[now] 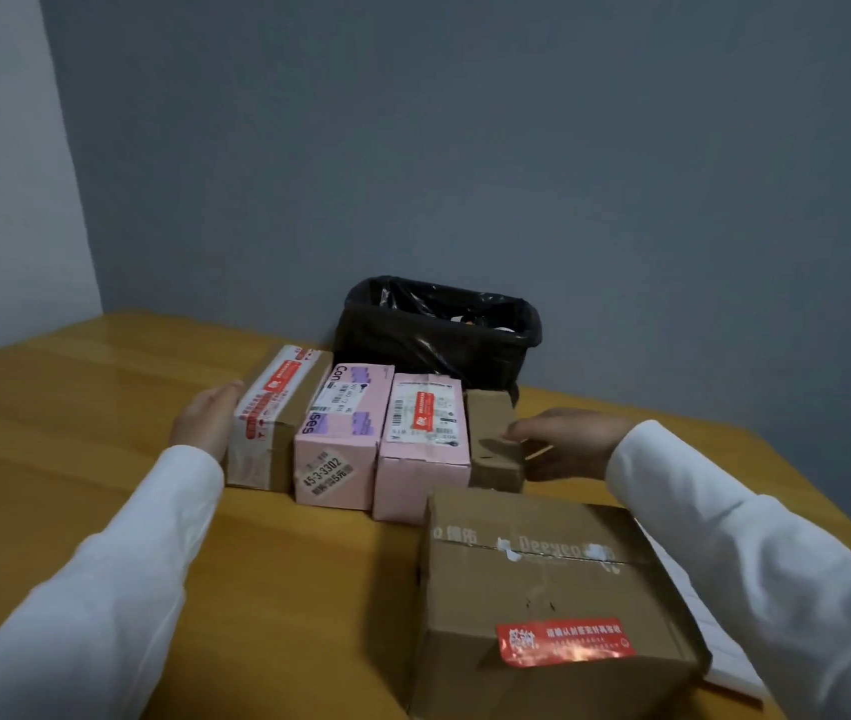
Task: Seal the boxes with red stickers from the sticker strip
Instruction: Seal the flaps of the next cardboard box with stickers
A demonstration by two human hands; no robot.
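A wooden table (101, 459) fills the lower view, cut off at the bottom and both sides. At its far edge, against the grey wall, stands a bin (439, 330) lined with a black bag; what lies inside is too dark to make out.

Nearest the camera sits a big brown box (543, 579), its bottom corner cut off by the picture's edge, with a red sticker (566, 641) across its front lip. Under its right side white sheets (709, 631) poke out, partly hidden; whether they are the sticker strip cannot be told.

Behind it four boxes stand in a row, touching: a taped brown box (267, 423), a pink box (343, 433), a second pink box (423, 439) whose near end the big box hides, and a small brown box (491, 439).

The left hand (205, 418), fingers straight, rests flat against the taped box's left side. The right hand (569, 441) is blurred; its fingers curl at the small box's right edge and seem to grip it, and a thin pale sliver shows beneath them, too faint to name.
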